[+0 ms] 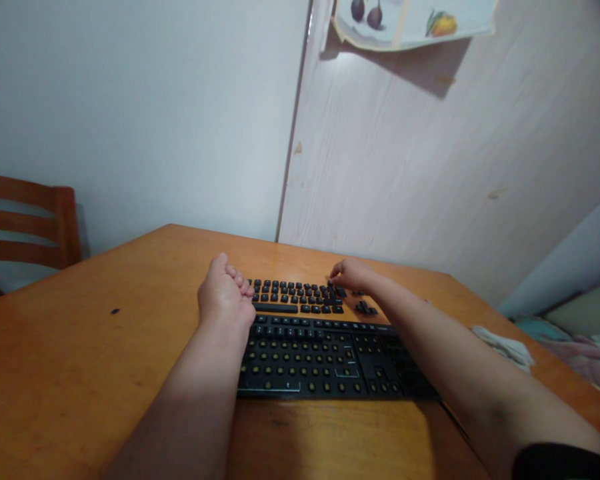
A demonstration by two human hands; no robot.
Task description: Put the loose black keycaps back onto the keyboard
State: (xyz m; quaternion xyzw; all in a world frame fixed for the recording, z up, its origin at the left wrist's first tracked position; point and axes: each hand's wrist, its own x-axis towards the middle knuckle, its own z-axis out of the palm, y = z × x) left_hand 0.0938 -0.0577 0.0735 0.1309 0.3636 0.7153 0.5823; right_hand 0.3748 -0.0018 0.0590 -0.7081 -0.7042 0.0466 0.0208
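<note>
A black keyboard (325, 363) lies on the table, most of its keys stripped to bare sockets, with one upper row of keycaps in place. Behind it, loose black keycaps (285, 293) are laid out in rows, including a long space bar (275, 308). My left hand (225, 293) is held palm up at the left end of these rows, fingers curled closed; whatever lies inside is hidden. At the right end of the rows, my right hand (351, 273) pinches with thumb and fingers at a small dark keycap. My right forearm covers part of the keyboard's right side.
A small pile of keycaps (365, 308) lies right of the rows. One small dark piece (115, 311) sits alone at the left. A white cloth (503, 347) lies near the table's right edge. A wooden chair (30, 223) stands at left, and walls rise behind the table (80, 367).
</note>
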